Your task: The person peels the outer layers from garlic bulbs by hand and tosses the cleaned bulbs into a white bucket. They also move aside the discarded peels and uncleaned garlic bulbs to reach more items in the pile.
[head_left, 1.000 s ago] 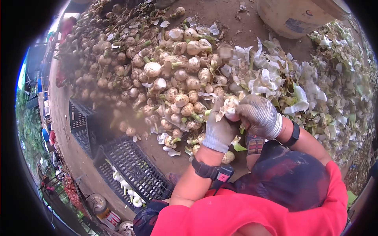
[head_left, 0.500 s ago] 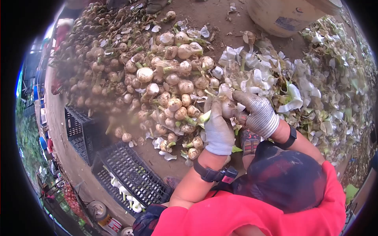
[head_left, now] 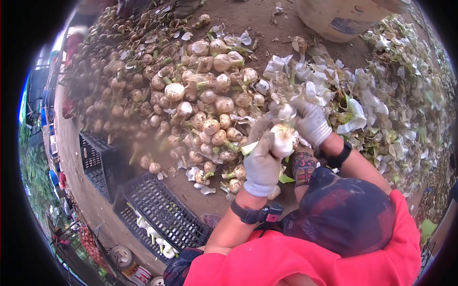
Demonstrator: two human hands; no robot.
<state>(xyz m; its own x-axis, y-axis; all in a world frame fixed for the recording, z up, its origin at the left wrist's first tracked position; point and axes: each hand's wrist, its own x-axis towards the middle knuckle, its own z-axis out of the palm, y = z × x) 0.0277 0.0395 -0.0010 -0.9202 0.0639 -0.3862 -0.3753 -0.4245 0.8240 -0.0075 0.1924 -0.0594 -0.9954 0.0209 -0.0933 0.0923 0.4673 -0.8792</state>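
My left hand [head_left: 261,164], in a pale glove, is wrapped round a garlic bulb [head_left: 283,141] whose white skin shows; its cut green stem pokes out to the left. My right hand [head_left: 312,121], also gloved and blurred by motion, is just above and right of the bulb, its fingers bent round a loose white peel [head_left: 286,112]. Beyond both hands lies a heap of soil-stained bulbs [head_left: 210,126], several with short green stems.
Discarded white and green skins [head_left: 396,114] cover the ground on the right. A dirty white bucket [head_left: 334,21] stands at the top. At lower left, a black crate [head_left: 164,209] holds cleaned white bulbs [head_left: 151,232], beside another black crate [head_left: 95,162]. My knee is below the hands.
My right hand has moved up from the bulb, drawing skin off it. The bulb in my left hand now shows a clean white surface. My left hand has shifted slightly down.
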